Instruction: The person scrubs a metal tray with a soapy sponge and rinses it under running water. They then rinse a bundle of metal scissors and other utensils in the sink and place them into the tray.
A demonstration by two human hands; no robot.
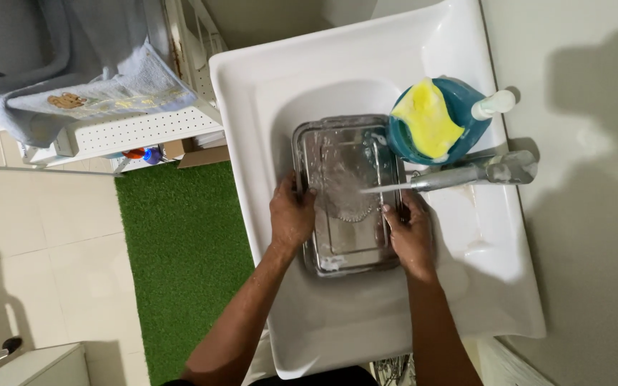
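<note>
Fingers of the left hand and right hand clamp the two long sides of the clear tray. It lies in the white sink, stretching away from the person, seemingly under water from the tap.

This is a home washroom or utility corner. A white ceramic washbasin with a metal tap stands against a plain wall, with a blue soap pump bottle and a yellow sponge on its rim. Beside it, a towel drapes over a white rack, above a tiled floor with a green grass-like mat.
</note>
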